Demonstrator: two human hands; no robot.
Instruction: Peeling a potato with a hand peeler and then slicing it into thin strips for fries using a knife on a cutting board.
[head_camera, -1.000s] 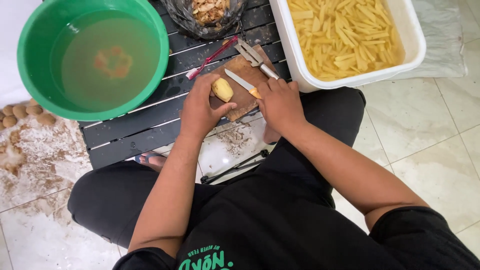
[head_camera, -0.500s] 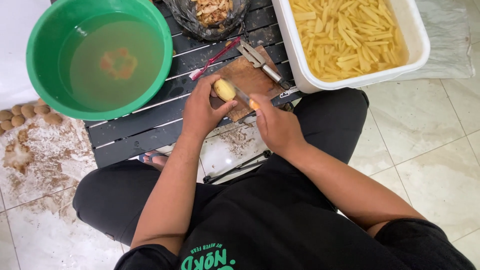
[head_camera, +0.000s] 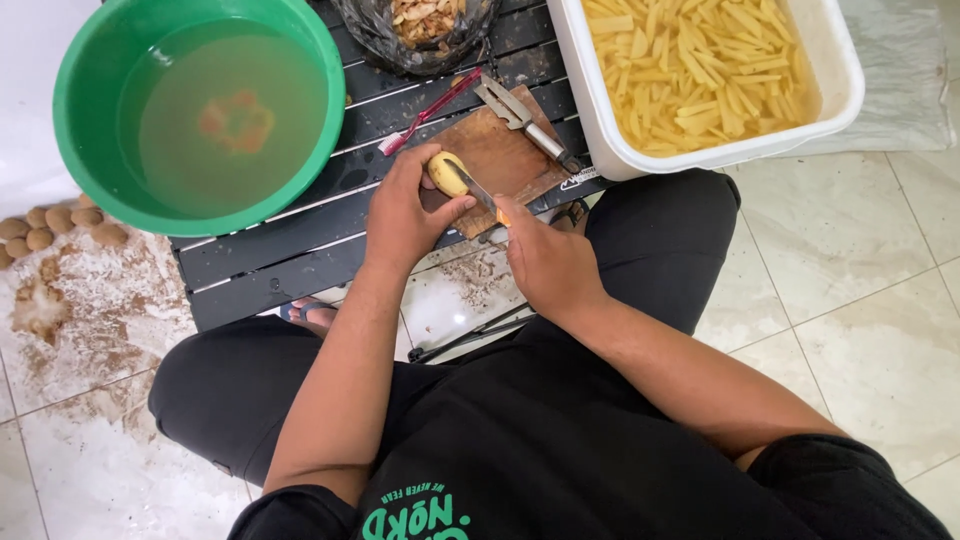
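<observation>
Now our left hand (head_camera: 400, 215) pinches the potato (head_camera: 447, 174) on the board (head_camera: 505, 155), its long axis running away from us; our right hand (head_camera: 545, 262) grips the knife (head_camera: 478, 190), blade laid across the potato's near end.

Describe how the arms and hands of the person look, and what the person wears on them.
Both arms are bare from the short sleeves down to the fingers. The left hand and the right hand have no gloves, and no rings, watch or bracelet can be seen. The sleeves belong to a black T-shirt with green printing on the chest. The person also wears black trousers.
</observation>
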